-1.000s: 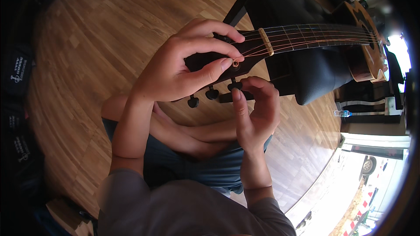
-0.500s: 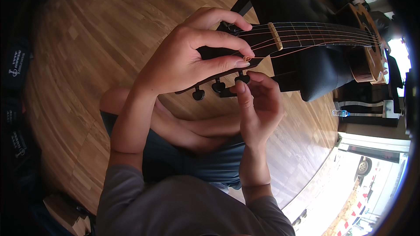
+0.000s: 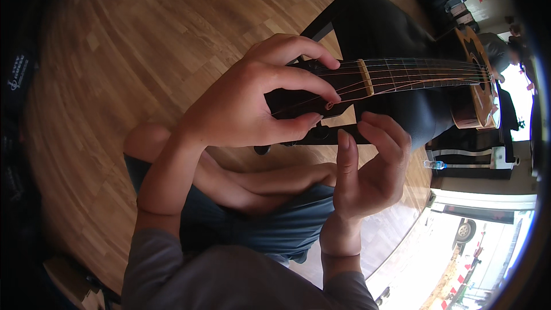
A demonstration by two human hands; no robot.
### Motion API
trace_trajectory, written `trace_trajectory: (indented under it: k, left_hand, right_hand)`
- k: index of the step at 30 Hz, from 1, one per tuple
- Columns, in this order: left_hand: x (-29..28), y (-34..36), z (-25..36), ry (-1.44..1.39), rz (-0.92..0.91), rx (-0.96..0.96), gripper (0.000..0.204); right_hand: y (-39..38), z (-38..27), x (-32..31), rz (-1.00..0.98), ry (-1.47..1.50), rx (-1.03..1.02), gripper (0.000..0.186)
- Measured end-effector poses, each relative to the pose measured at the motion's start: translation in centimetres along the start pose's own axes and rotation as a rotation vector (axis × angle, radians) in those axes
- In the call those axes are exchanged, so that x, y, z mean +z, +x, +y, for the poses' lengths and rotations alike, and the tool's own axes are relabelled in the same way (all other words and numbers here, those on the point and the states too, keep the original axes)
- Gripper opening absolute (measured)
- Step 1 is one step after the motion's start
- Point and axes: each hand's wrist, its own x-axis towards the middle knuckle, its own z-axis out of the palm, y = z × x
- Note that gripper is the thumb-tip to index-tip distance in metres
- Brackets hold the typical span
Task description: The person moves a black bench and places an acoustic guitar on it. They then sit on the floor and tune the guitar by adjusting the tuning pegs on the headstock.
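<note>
An acoustic guitar (image 3: 475, 113) lies with its neck toward me, its dark headstock (image 3: 293, 100) under my left hand (image 3: 247, 95). That hand is spread open: one fingertip rests by a small coil of copper-coloured string (image 3: 329, 105), another reaches to the far strings, and the thumb lies at the headstock's near edge. Copper-toned strings (image 3: 402, 80) run over the pale nut (image 3: 366, 77). Close to the dark tuning peg (image 3: 321, 132), my right hand (image 3: 376, 166) hangs apart from it, thumb and fingers separated, with nothing in them. Other pegs are partly hidden.
A black padded seat (image 3: 381, 23) stands under the neck. Wooden floor (image 3: 143, 40) spreads to the left, and my crossed legs (image 3: 258, 178) are below the headstock. A water bottle (image 3: 434, 165) is at right, near a bright glass doorway (image 3: 459, 241).
My right hand has let go of the tuning peg and drawn back to the right. My left thumb has parted from the string coil. The guitar appears lower in view.
</note>
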Motion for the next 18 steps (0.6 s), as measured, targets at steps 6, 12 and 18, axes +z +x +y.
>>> trace_trajectory:
  k: [6,12,18]
  left_hand:
    - [0.1,-0.2,-0.4,-0.187,0.05,-0.07,0.043]
    - [0.4,-0.3,-0.3,-0.078,0.074,-0.083,0.041]
    - [0.6,-0.4,-0.7,0.011,0.11,-0.013,0.036]
  right_hand:
    - [3.5,-0.6,0.3,-0.273,-0.195,-0.073,0.043]
    - [4.3,0.1,-0.1,-0.353,-0.274,-0.117,0.029]
    - [4.4,0.9,-0.7,-0.385,-0.227,-0.129,0.025]
